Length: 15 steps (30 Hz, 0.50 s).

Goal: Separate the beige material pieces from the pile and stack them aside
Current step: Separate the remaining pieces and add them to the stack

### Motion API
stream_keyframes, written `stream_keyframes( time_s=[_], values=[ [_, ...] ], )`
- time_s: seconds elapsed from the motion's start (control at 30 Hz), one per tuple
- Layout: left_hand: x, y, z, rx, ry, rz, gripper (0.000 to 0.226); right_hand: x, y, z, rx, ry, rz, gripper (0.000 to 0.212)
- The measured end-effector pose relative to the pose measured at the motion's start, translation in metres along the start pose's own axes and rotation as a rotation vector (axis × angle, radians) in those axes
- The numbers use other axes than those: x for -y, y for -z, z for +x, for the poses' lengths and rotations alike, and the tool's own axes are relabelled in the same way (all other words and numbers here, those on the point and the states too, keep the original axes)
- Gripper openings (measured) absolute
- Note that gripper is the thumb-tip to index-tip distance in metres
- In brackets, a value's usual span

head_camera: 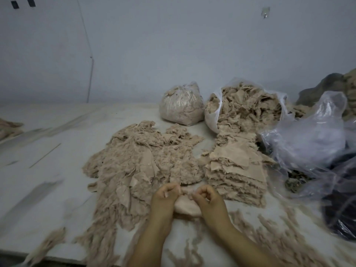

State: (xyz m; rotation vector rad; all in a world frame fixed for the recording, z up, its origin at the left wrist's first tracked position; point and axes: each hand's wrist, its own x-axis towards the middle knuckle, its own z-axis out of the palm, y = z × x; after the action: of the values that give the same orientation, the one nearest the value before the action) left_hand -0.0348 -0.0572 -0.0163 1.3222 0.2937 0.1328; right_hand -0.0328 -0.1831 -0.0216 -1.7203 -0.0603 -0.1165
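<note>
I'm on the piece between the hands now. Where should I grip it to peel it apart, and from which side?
Grip the beige piece at its far edge, where the left hand and right hand already pinch it side by side. Come from the near side, over its bare smooth face. The loose pile and the stack crowd the other sides, so pulling toward yourself should snag least.

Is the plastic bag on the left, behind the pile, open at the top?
No, the left plastic bag is gathered shut at its top, while the bag beside it lies open and spills beige pieces toward the stack.

Left hand and right hand side by side, fingers curled
</note>
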Motion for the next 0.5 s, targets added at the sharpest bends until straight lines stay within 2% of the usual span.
stream_keyframes(
  time_s=[0.07, 0.13, 0.2, 0.27, 0.33, 0.43, 0.5],
  values=[
    [0.0, 0.002, 0.003, -0.05, -0.017, -0.015, 0.01, 0.001, 0.003, -0.002, -0.021, -0.056, 0.078, 0.022],
    [0.002, 0.002, 0.002, -0.042, -0.01, -0.006, 0.01, 0.003, 0.003, -0.005, 0.117, -0.198, 0.232, 0.031],
    [0.003, -0.001, 0.0, -0.044, -0.011, 0.022, 0.013, 0.005, 0.0, -0.008, 0.221, -0.247, 0.283, 0.024],
    [0.003, -0.002, -0.003, -0.027, 0.01, -0.005, 0.027, 0.005, -0.002, -0.008, 0.155, -0.161, 0.219, 0.008],
    [-0.001, -0.003, -0.006, 0.091, 0.073, -0.042, 0.039, 0.006, -0.003, -0.007, 0.079, -0.083, 0.176, 0.012],
    [-0.004, -0.004, -0.013, 0.237, 0.06, 0.137, 0.038, 0.01, -0.002, -0.008, 0.081, 0.012, 0.075, 0.021],
    [-0.003, -0.007, -0.015, 0.206, 0.034, 0.141, 0.025, 0.01, 0.0, -0.009, 0.116, 0.038, 0.052, 0.028]
  ],
)
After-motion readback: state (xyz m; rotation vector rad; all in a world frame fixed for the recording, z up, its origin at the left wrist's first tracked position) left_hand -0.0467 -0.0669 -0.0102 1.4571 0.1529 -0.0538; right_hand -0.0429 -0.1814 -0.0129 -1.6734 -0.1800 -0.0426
